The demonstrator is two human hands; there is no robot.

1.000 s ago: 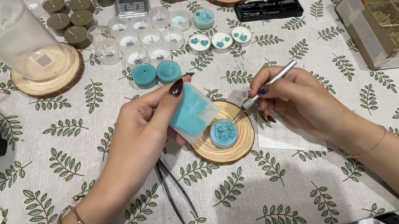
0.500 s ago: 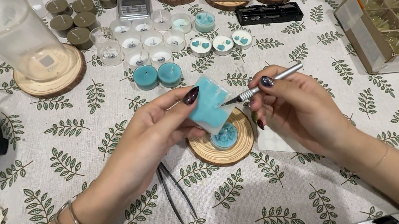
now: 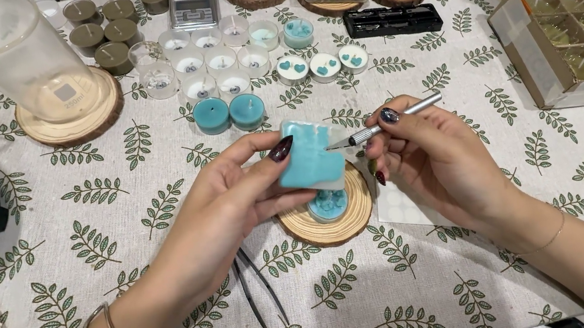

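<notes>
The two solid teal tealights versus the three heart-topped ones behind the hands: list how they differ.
The teal tealights are teal all over; the heart-topped tealights are white with small teal hearts. The teal pair sits left, the heart trio right. Both are small round candles standing apart from the hands.

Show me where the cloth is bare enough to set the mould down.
Bare cloth lies between the wooden coaster under the measuring jug and the left hand, and right of the right hand, below the compartment box. Crowded: the tealight cups at the top, and the tweezers by the wood slice.
</notes>
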